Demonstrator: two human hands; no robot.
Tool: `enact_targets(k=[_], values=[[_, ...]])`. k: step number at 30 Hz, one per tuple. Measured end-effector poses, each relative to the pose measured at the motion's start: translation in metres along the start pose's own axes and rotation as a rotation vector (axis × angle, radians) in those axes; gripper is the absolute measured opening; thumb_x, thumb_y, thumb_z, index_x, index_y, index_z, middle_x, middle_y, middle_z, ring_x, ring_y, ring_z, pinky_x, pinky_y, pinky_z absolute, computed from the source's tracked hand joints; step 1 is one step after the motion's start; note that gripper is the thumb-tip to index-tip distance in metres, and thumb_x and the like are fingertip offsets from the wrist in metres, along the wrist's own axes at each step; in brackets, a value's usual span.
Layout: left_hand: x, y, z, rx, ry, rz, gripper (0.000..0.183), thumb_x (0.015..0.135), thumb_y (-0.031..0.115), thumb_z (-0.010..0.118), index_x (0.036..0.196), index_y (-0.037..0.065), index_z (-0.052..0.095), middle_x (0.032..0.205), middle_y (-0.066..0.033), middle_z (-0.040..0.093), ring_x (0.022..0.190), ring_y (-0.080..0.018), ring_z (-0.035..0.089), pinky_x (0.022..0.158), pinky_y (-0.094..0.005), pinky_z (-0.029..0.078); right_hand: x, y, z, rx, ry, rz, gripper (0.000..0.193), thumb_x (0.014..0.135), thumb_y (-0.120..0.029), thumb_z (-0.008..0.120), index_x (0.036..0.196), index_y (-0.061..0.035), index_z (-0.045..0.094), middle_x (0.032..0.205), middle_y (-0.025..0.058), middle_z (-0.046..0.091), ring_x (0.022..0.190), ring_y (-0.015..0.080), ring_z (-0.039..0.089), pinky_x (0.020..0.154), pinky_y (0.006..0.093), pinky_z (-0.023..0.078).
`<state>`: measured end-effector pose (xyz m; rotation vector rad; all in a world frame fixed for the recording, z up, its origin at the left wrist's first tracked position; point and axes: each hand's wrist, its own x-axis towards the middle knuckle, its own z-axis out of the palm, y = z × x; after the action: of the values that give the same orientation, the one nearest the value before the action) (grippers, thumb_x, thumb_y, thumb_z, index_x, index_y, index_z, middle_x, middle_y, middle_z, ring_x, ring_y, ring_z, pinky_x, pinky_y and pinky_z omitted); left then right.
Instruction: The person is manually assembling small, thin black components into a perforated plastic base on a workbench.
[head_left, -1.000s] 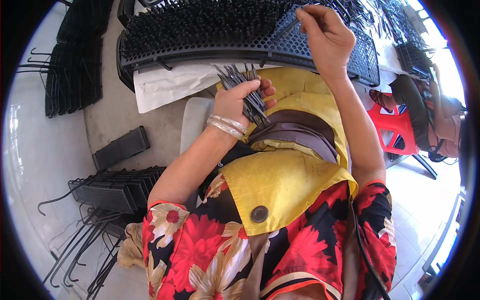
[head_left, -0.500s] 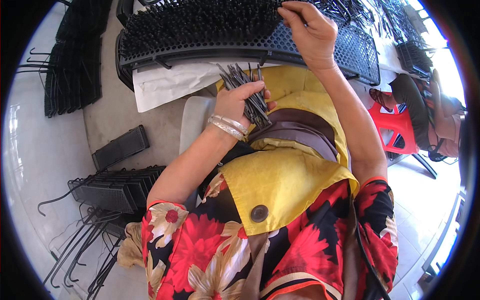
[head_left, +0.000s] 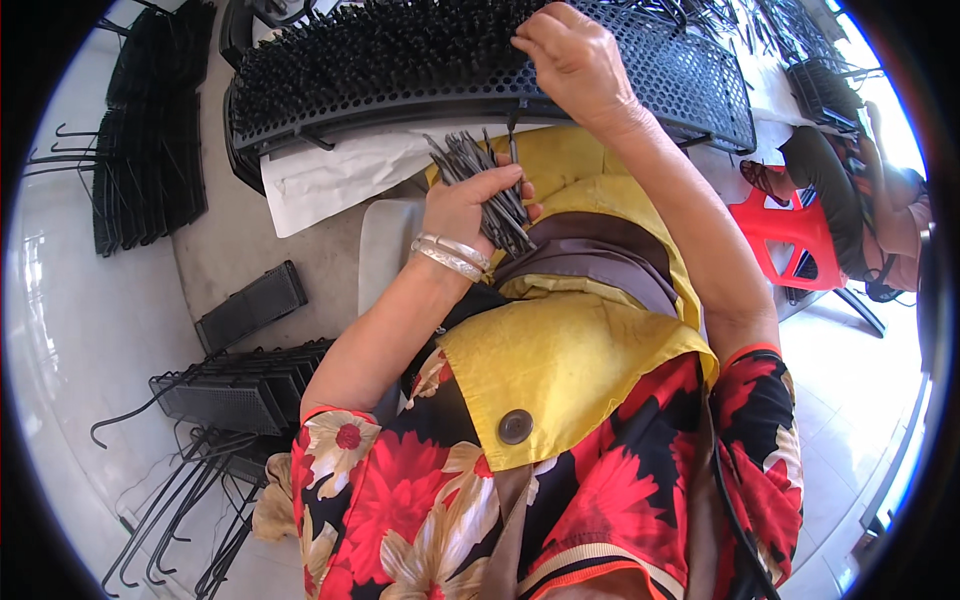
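Note:
My left hand (head_left: 468, 207) is closed around a bundle of thin dark rods (head_left: 480, 165), held above my yellow apron (head_left: 570, 365). One rod stands up apart from the bundle, close to the fingertips. Farther off lies a long black perforated rack (head_left: 670, 80), its left part densely filled with short upright black rods (head_left: 370, 65). Over the rack, at the right border of the filled part, my right hand (head_left: 575, 62) has its thumb and fingers pinched together. Whatever sits between those fingertips is hard to make out against the black rods.
White paper (head_left: 330, 175) lies under the rack's near edge. Black racks with hooked rods stand at the far left (head_left: 150, 170) and lower left (head_left: 220, 395). A single black panel (head_left: 250, 305) lies on the floor. At right, another person (head_left: 830, 190) sits by a red stool (head_left: 790, 235).
My right hand has shifted left over the rack, toward the border of the filled part. My left hand keeps hold of the bundle in nearly the same place. The view has tilted slightly.

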<state>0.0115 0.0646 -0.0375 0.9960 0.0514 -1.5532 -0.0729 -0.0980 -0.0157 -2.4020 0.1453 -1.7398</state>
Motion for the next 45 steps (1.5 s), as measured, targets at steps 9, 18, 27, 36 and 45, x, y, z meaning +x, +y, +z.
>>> enact_targets(k=[9, 18, 27, 36, 45], values=[[0.0, 0.0, -0.001, -0.003, -0.021, 0.031, 0.014, 0.071, -0.001, 0.06, 0.084, -0.002, 0.053, 0.071, -0.0127, 0.057, 0.062, -0.0223, 0.059, 0.053, -0.0358, 0.053, -0.005, -0.052, -0.017, -0.066, -0.297, 0.64, 0.025, 0.07, -0.016, 0.065, 0.088, 0.0007, 0.059, 0.066, 0.0132, 0.058, 0.056, 0.0239, 0.057, 0.054, 0.0305, 0.046], [0.001, 0.002, -0.001, 0.001, -0.019, 0.045, 0.014, 0.075, 0.003, 0.059, 0.085, -0.005, 0.055, 0.077, -0.0155, 0.059, 0.067, -0.0248, 0.06, 0.056, -0.037, 0.053, -0.008, -0.06, -0.031, 0.248, -0.111, 1.122, 0.009, 0.073, -0.004, 0.061, 0.08, 0.0014, 0.06, 0.061, 0.0021, 0.058, 0.052, 0.0049, 0.051, 0.047, 0.0189, 0.041], [-0.001, 0.002, -0.001, -0.033, -0.06, 0.051, 0.018, 0.076, 0.003, 0.055, 0.093, -0.003, 0.053, 0.083, -0.0157, 0.058, 0.074, -0.0262, 0.059, 0.063, -0.0387, 0.053, 0.012, -0.034, -0.006, -0.167, 0.085, 0.463, 0.005, 0.069, 0.001, 0.055, 0.069, -0.0016, 0.051, 0.063, 0.0144, 0.057, 0.054, 0.0313, 0.056, 0.046, 0.0326, 0.043], [-0.002, 0.004, -0.001, 0.038, -0.116, 0.021, 0.019, 0.078, 0.006, 0.055, 0.095, -0.001, 0.053, 0.084, -0.0136, 0.059, 0.075, -0.0236, 0.059, 0.063, -0.0375, 0.052, 0.005, -0.021, 0.001, -0.308, -0.337, 0.154, 0.01, 0.065, -0.004, 0.053, 0.074, -0.0048, 0.05, 0.063, 0.0098, 0.053, 0.062, 0.0295, 0.055, 0.053, 0.0387, 0.045], [-0.002, 0.003, 0.001, 0.062, -0.102, 0.031, 0.017, 0.075, 0.003, 0.056, 0.091, -0.004, 0.052, 0.075, -0.0142, 0.059, 0.064, -0.0216, 0.059, 0.049, -0.0302, 0.048, -0.009, -0.036, -0.009, -0.211, -0.526, 0.454, 0.023, 0.075, -0.016, 0.062, 0.091, -0.0008, 0.057, 0.065, 0.0138, 0.058, 0.058, 0.026, 0.057, 0.052, 0.0314, 0.045]])
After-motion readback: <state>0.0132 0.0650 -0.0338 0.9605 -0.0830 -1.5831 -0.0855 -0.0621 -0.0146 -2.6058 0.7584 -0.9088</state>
